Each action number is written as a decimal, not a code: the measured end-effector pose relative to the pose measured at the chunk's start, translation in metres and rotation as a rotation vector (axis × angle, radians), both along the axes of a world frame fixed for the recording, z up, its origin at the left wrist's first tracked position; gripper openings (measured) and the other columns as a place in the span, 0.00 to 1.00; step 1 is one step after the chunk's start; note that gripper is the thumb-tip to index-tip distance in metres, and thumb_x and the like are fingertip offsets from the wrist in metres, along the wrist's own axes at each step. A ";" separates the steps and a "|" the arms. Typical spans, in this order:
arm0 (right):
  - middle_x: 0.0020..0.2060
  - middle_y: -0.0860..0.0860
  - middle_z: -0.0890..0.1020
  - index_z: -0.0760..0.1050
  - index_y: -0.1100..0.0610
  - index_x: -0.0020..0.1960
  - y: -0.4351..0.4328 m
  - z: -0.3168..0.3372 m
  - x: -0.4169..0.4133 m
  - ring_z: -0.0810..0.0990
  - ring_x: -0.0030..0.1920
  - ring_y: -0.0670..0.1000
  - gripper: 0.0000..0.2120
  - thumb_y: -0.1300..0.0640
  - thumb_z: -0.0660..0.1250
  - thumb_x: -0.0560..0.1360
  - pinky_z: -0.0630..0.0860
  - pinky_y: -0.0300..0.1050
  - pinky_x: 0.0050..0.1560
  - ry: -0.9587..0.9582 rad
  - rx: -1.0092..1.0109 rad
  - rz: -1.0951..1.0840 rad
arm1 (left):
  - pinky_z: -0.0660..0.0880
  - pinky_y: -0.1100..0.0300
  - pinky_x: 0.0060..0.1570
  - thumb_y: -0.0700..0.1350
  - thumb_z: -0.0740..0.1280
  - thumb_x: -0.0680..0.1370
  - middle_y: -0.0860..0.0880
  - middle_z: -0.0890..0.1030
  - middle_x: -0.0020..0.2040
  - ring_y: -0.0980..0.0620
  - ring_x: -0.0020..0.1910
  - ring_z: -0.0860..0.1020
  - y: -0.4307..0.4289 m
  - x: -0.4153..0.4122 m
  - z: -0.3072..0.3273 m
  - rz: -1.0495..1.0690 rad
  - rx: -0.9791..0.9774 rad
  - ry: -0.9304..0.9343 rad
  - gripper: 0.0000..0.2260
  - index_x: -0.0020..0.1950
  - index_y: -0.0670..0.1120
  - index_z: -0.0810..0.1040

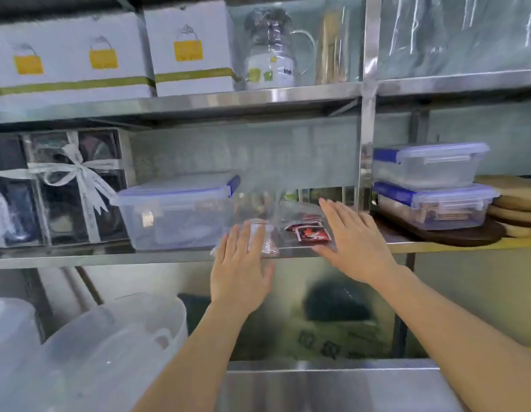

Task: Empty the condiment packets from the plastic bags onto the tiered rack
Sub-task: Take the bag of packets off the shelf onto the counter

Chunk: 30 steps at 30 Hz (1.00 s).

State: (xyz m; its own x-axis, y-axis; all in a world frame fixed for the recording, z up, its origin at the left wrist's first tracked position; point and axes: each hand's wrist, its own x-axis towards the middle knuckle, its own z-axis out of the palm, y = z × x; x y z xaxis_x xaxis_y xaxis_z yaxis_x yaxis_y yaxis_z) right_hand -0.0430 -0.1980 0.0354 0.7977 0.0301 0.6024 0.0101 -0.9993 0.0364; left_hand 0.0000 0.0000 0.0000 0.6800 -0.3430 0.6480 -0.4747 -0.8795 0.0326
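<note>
1. Nearest the camera lay a steel counter (332, 388), low in the frame and below the rack (175, 104); both bare forearms crossed over it, reaching up toward the rack's middle shelf (94, 257).
2. The left hand (243, 263) was flat, palm away, fingers spread and empty, at the front lip of that shelf, its fingertips over a clear packet (265, 236).
3. The right hand (350, 236) was likewise spread wide and empty, held just right of the red packets (310, 230) on the shelf.
4. The red packets lay flat, their long axes running roughly left to right and tilted slightly, under or within a blurred clear bag (288, 209); whether they were inside the bag could not be told.
5. The clear packet lay at the shelf's front edge, long axis running front to back.
6. On the same shelf, a lidded tub (175, 212) stood just left of the packets, and a ribboned gift box (59, 185) stood farther left.
7. Right of the rack's upright, two stacked tubs (430, 185) sat on a dark board (454, 236).
8. White cartons (109, 55) and a glass jug (273, 52) stood on the shelf above.
</note>
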 end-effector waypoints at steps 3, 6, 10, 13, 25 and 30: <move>0.76 0.51 0.53 0.38 0.51 0.75 -0.007 -0.008 0.011 0.50 0.76 0.51 0.44 0.40 0.63 0.72 0.47 0.53 0.74 0.068 -0.017 -0.042 | 0.41 0.51 0.74 0.55 0.54 0.79 0.47 0.47 0.79 0.45 0.77 0.44 0.003 0.012 -0.009 0.113 0.132 0.082 0.30 0.76 0.50 0.43; 0.74 0.52 0.60 0.38 0.51 0.75 -0.012 -0.017 0.016 0.55 0.75 0.53 0.47 0.42 0.66 0.71 0.46 0.56 0.73 0.097 -0.064 -0.087 | 0.55 0.50 0.72 0.48 0.62 0.75 0.44 0.65 0.72 0.42 0.71 0.63 0.004 0.019 -0.019 0.143 0.209 -0.011 0.30 0.75 0.47 0.55; 0.61 0.53 0.76 0.57 0.55 0.73 -0.018 -0.029 0.025 0.73 0.63 0.55 0.43 0.52 0.75 0.65 0.62 0.58 0.66 0.007 -0.199 -0.196 | 0.74 0.53 0.43 0.39 0.77 0.55 0.46 0.81 0.41 0.45 0.39 0.79 0.007 0.030 -0.022 0.181 0.173 -0.246 0.25 0.51 0.43 0.79; 0.51 0.53 0.82 0.74 0.56 0.60 -0.022 -0.033 0.033 0.79 0.54 0.56 0.31 0.58 0.79 0.59 0.68 0.58 0.59 -0.079 -0.250 -0.182 | 0.65 0.55 0.43 0.39 0.78 0.53 0.46 0.79 0.37 0.45 0.38 0.78 0.012 0.038 -0.018 0.208 0.180 -0.300 0.20 0.42 0.44 0.78; 0.52 0.44 0.81 0.79 0.47 0.53 -0.035 -0.024 0.030 0.70 0.58 0.47 0.11 0.51 0.59 0.78 0.51 0.45 0.54 -0.004 -0.056 -0.062 | 0.61 0.57 0.43 0.29 0.73 0.54 0.48 0.76 0.25 0.45 0.27 0.74 0.016 0.041 -0.004 0.158 0.210 -0.420 0.13 0.29 0.45 0.77; 0.43 0.49 0.83 0.82 0.52 0.46 -0.028 -0.031 0.032 0.76 0.50 0.52 0.08 0.61 0.65 0.74 0.58 0.49 0.55 -0.102 -0.054 -0.105 | 0.60 0.58 0.43 0.34 0.78 0.56 0.50 0.77 0.27 0.48 0.28 0.75 0.017 0.036 -0.002 0.111 0.215 -0.362 0.12 0.30 0.48 0.80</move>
State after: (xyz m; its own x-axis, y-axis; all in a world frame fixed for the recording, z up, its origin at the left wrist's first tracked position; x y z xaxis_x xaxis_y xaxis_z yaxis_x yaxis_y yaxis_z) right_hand -0.0109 -0.2262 0.0044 0.7330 -0.0154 0.6801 -0.1005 -0.9912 0.0859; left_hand 0.0361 0.0170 -0.0017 0.4622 -0.4339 0.7733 -0.3237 -0.8945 -0.3084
